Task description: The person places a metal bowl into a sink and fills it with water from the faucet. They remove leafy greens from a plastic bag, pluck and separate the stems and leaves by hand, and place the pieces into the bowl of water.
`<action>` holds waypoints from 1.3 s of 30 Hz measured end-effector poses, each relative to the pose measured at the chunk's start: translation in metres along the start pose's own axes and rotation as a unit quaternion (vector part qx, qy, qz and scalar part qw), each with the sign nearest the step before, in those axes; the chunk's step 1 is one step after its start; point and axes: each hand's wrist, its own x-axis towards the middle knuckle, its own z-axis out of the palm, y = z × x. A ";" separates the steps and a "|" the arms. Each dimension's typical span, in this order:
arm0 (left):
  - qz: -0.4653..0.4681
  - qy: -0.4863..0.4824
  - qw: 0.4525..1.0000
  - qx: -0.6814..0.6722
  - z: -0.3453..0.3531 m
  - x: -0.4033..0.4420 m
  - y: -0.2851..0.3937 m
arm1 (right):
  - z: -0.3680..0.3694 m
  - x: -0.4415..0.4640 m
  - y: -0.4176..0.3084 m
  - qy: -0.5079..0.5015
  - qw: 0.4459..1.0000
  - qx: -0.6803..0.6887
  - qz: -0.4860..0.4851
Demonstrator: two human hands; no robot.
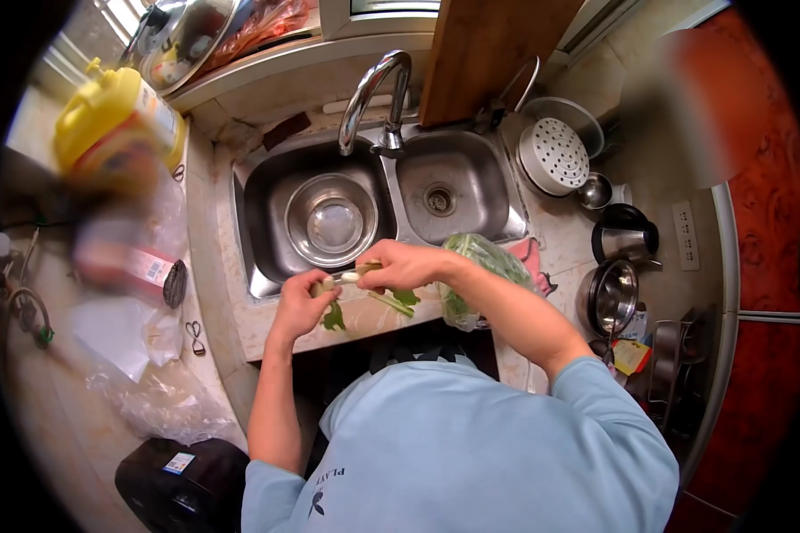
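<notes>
Both hands are over the front edge of the double sink point(387, 200), close together. My left hand point(304, 304) is closed on a pale vegetable stalk with a green leaf point(333, 317) hanging below it. Fingers bent, my right hand point(400, 266) pinches a pale stalk end, with green leaves point(405, 300) beneath it. The two hands nearly meet at the white stalk pieces point(350, 277). A metal bowl point(332, 220) sits in the left basin. Under my right forearm lies a clear plastic bag of greens point(484, 266) on the counter.
A chrome faucet point(375, 98) rises behind the basins. At the right are a white perforated steamer point(554, 157), metal pots point(615, 298) and a pink cloth point(526, 258). To the left stand a yellow jug point(120, 124), plastic bags point(156, 395) and a black container point(182, 480).
</notes>
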 end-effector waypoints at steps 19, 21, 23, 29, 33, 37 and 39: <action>-0.055 -0.133 0.949 -0.280 0.005 -0.006 -0.005 | -0.009 0.001 -0.001 -0.025 0.999 -0.016 0.041; -0.067 -0.187 0.920 -0.337 0.002 -0.006 -0.002 | -0.015 -0.003 -0.013 -0.053 0.996 -0.015 0.076; -0.086 -0.259 0.878 -0.392 0.001 -0.005 -0.007 | -0.020 0.000 -0.009 -0.071 0.996 -0.019 0.055; -0.093 -0.107 0.829 -0.540 -0.010 -0.003 -0.042 | -0.033 0.023 0.016 0.117 0.990 0.048 0.070; -0.186 0.016 0.846 -0.499 0.010 0.025 -0.051 | -0.031 0.077 0.031 0.197 0.974 0.044 0.100; -0.188 0.122 0.825 -0.519 0.023 0.064 -0.057 | -0.029 0.105 0.073 0.422 0.899 -0.102 0.063; -0.172 0.123 0.804 -0.555 0.022 0.085 -0.074 | -0.038 0.106 0.083 0.434 0.891 -0.120 0.047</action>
